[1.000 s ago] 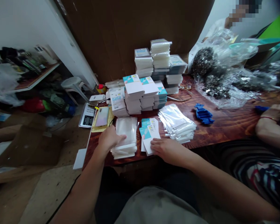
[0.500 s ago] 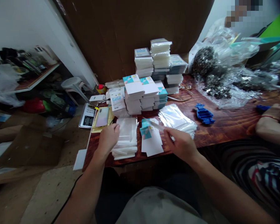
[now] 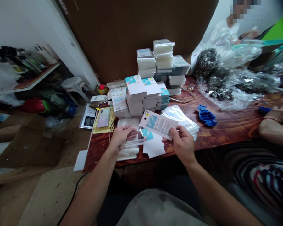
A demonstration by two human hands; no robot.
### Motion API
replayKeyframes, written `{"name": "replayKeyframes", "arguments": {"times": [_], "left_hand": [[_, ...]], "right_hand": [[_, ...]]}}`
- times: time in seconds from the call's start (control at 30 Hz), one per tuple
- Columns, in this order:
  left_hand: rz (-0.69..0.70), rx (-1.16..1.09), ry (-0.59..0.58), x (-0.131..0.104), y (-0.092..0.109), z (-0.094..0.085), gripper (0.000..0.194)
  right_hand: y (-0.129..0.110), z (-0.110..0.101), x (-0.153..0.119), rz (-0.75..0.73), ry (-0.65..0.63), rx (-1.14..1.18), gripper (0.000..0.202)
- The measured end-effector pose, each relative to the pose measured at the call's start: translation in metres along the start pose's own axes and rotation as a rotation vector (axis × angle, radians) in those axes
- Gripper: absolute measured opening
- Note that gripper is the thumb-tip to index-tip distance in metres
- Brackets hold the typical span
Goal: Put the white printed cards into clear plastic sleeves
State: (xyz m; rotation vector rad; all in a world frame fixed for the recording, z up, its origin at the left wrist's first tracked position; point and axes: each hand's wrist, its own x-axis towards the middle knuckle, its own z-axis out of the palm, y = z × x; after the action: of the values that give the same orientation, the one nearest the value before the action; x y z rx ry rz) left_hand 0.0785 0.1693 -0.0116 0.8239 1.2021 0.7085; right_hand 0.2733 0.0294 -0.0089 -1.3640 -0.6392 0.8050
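Note:
My right hand pinches a white printed card by its right end. The card is tilted, its text and blue picture facing up, over loose cards on the table. My left hand has its fingers curled over a stack of clear plastic bags and holds a thin clear bag lifted off it. The bag's edge is near the card's left end; whether they touch I cannot tell. Right of the loose cards lies a pile of filled clear packets.
Stacks of cards and packed bundles stand at the back. A phone lies left on a yellow pad. A blue plastic part and bags of shiny metal pieces are to the right, near a co-worker's arm.
My left hand has moved right, lifting a clear bag from its stack. My right hand has turned the card from nearly edge-on to face up, bringing it closer to the left hand.

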Motion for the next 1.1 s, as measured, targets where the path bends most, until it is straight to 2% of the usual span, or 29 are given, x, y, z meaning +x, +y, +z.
{"name": "replayKeyframes", "arguments": {"times": [0.13,0.23,0.33,0.47,0.63,0.73,0.8,0.9,0.97,1.03,1.1], "left_hand": [[0.122,0.014,0.069,-0.001,-0.001,0.006,0.016],[0.166,0.022,0.081,-0.002,-0.005,0.011,0.018],[0.177,-0.037,0.098,-0.005,-0.01,0.015,0.021],[0.189,-0.131,0.101,-0.01,-0.015,0.019,0.025],[0.155,-0.173,0.026,-0.02,-0.021,0.026,0.028],[0.146,-0.171,-0.039,-0.027,-0.021,0.03,0.03],[0.154,-0.16,-0.102,-0.028,-0.019,0.028,0.033],[0.107,-0.149,-0.19,-0.023,-0.014,0.018,0.036],[0.036,-0.153,-0.255,-0.015,-0.012,0.007,0.033],[-0.019,-0.181,-0.314,-0.007,-0.012,-0.003,0.029],[-0.032,-0.218,-0.333,-0.002,-0.014,-0.009,0.025]], "right_hand": [[-0.008,-0.016,-0.012,0.215,-0.231,0.048,0.036],[0.0,-0.015,-0.019,0.284,-0.309,0.026,0.034],[0.011,-0.009,-0.021,0.293,-0.26,0.024,0.033],[0.02,-0.002,-0.022,0.226,-0.098,0.037,0.034],[0.022,0.016,-0.03,0.158,0.018,0.05,0.036],[0.024,0.03,-0.032,0.131,0.031,0.115,0.037],[0.026,0.033,-0.027,0.141,-0.065,0.14,0.038],[0.026,0.029,-0.011,0.19,-0.388,0.132,0.04],[0.026,0.022,0.002,0.2,-0.556,0.104,0.04],[0.025,0.018,0.013,0.195,-0.628,0.092,0.048],[0.025,0.02,0.02,0.217,-0.66,0.11,0.071]]}}
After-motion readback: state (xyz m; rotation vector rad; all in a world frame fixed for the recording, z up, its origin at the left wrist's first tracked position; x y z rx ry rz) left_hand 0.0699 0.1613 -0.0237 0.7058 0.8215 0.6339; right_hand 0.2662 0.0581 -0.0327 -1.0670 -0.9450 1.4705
